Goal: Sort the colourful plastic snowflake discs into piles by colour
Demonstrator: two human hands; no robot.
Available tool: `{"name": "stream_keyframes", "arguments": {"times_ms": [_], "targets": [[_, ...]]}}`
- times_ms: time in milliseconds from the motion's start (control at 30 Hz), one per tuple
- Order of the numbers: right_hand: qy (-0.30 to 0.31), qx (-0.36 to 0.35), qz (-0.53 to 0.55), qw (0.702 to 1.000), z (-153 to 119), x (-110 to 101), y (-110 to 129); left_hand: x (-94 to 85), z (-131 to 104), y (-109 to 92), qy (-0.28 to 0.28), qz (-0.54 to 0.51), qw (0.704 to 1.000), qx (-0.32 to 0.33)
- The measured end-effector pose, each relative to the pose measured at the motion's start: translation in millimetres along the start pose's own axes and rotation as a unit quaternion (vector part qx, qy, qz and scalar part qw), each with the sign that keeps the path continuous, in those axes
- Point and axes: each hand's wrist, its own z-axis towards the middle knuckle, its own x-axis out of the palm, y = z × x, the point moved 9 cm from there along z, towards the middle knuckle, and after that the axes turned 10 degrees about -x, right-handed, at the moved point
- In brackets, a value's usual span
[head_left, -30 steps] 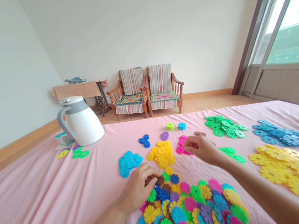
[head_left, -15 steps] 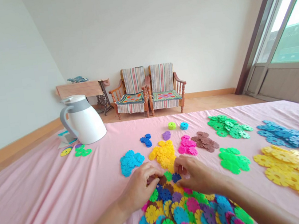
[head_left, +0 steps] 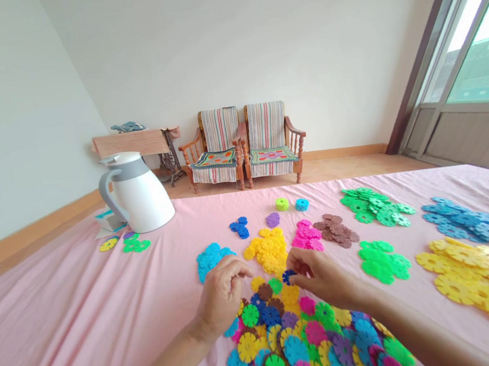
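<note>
Mixed plastic snowflake discs (head_left: 296, 350) in many colours lie heaped in front of me. Over the far edge of the heap, my right hand (head_left: 319, 272) pinches a dark blue snowflake disc (head_left: 289, 277) between thumb and fingertips. My left hand (head_left: 225, 290) hovers at the heap's left side, fingers loosely bent and apart, with nothing visible in it. Just beyond the hands lie a yellow disc pile (head_left: 267, 249) and a light blue one (head_left: 213, 259). A small dark blue group (head_left: 239, 228) sits farther back.
Pink (head_left: 308, 236), brown (head_left: 335, 231), green (head_left: 383, 262) and large yellow piles (head_left: 487, 283) spread across the pink cloth (head_left: 154, 315) to the right. A white jug (head_left: 143, 199) stands at the back left. Two wooden armchairs (head_left: 268, 138) are beyond the table.
My right hand has lifted the dark blue disc slightly off the heap. My left hand has drawn back to the left, away from the brown disc, and its fingers have parted.
</note>
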Motion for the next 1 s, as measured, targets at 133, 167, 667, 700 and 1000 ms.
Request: {"name": "stream_keyframes", "arguments": {"times_ms": [133,167,667,700,1000], "targets": [[-0.066,0.032,-0.026,0.997,7.0,-15.9,-10.4,-25.2,1.8,13.0,-0.104,-0.025,0.993,-0.041],[-0.078,0.034,-0.026,0.996,10.3,-17.5,-13.6,-31.1,1.6,16.7,-0.128,-0.035,0.99,-0.053],[-0.125,0.043,-0.04,0.99,135.0,13.5,-43.7,-54.0,-2.0,37.3,-0.222,-0.065,0.967,-0.102],[-0.126,0.05,-0.042,0.99,140.1,15.7,-44.8,-53.6,-2.1,36.4,-0.22,-0.065,0.968,-0.101],[-0.102,0.032,-0.036,0.994,122.0,2.2,-37.3,-51.0,-1.5,37.4,-0.212,-0.055,0.97,-0.103]]}}
